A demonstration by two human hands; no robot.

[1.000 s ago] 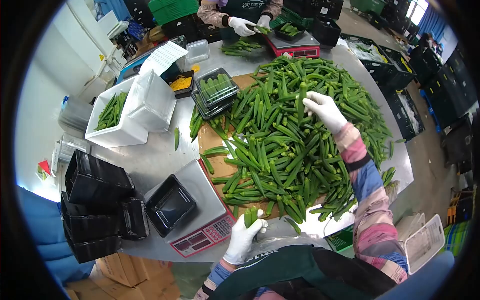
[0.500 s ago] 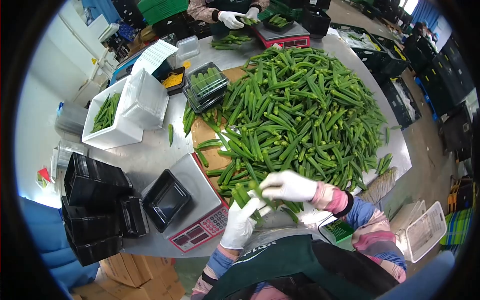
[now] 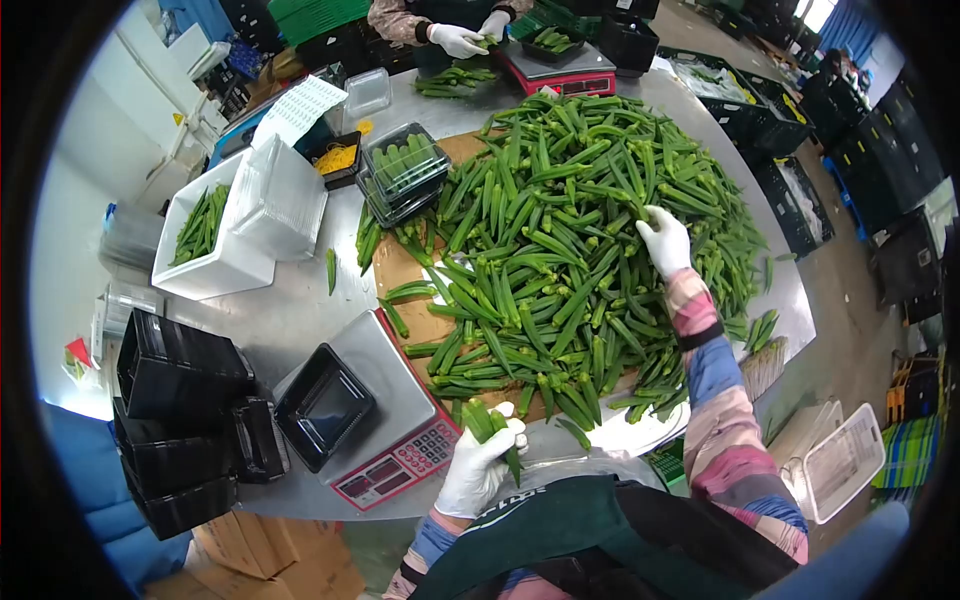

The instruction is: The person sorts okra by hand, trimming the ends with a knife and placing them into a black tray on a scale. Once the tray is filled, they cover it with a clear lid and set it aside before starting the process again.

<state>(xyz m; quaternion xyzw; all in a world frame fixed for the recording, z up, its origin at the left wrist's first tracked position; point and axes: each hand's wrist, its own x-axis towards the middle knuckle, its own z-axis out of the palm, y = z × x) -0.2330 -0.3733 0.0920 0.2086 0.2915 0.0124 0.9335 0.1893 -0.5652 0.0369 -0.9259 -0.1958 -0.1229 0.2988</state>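
My left hand [image 3: 474, 472], in a white glove, is closed around a few green okra pods [image 3: 485, 425] near the table's front edge. My right hand [image 3: 664, 243], also gloved, reaches onto the right part of a large okra heap [image 3: 560, 250]. Its thumb and fingers are apart at the pods there; no pod shows clearly between them. Left of my left hand, a black plastic tray [image 3: 325, 407] rests on a digital scale [image 3: 400, 420] with a red-edged keypad.
Stacked black trays [image 3: 180, 400] stand at the left. Behind them are a white foam box [image 3: 170, 265] and clear lids [image 3: 280, 200]. A clear-lidded okra pack [image 3: 405, 165] borders the heap. Opposite, another person's gloved hands [image 3: 460, 40] work beside a second scale [image 3: 560, 75].
My right hand has moved from beside my left hand, up and right onto the heap. My left hand still holds pods, slightly lower. The view has shifted a little.
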